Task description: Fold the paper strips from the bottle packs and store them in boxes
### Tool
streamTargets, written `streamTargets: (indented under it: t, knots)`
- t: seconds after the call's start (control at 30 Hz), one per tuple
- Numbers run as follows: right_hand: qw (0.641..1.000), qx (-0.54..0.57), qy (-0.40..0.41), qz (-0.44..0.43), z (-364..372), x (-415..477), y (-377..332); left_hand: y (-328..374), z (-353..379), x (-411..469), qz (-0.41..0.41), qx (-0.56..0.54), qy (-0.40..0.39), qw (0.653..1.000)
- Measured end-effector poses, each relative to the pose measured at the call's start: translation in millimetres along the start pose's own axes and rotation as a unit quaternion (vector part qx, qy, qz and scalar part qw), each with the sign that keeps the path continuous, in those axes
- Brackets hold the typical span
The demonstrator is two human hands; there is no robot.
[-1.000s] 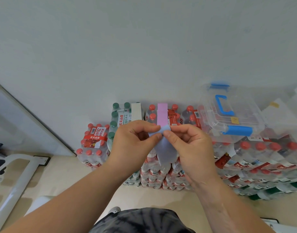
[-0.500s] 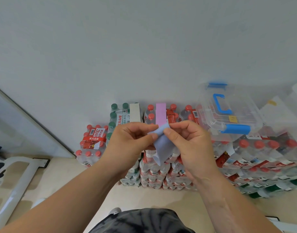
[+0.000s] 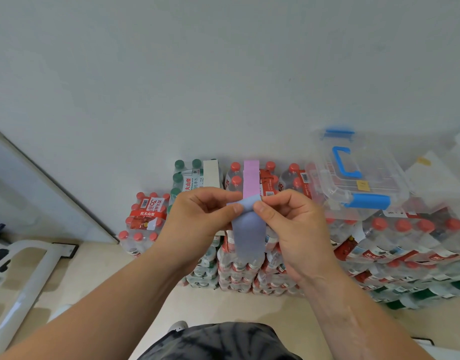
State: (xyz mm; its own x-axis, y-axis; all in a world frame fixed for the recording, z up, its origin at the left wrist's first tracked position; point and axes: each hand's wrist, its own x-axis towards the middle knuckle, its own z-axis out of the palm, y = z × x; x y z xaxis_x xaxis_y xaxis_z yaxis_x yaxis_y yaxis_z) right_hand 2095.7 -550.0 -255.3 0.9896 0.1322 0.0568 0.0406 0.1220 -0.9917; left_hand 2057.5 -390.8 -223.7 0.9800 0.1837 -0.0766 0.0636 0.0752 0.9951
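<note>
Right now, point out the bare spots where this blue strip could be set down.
Bare floor for the blue strip lies between the white frame and the low red-capped pack, and in front of the bottle stack. The stack's top is crowded: white strip, pink strip, clear box.

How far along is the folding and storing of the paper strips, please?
Done: one light blue paper strip is off the shrink-wrapped bottle packs. In hand: the left hand and right hand pinch its top end, bent over. Left: finishing this fold, then the pink paper strip and white paper strip lying on those packs; the clear plastic box with blue handle is closed.
</note>
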Motion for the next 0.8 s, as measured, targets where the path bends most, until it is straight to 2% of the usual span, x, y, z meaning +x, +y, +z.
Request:
streamTargets:
  t: [0.2,0.43,0.8]
  knots:
    - [0.998,-0.047,0.008,-0.032,1,-7,-3,0,-2,-2,0.021,0.022,0.026,0.999]
    - [0.999,-0.027,0.029,-0.021,3,-9,0,-1,-4,-8,0.009,-0.024,0.013,1.0]
    - [0.999,-0.014,0.029,-0.029,8,-16,0,0,-6,-9,0.027,0.016,0.032,0.999]
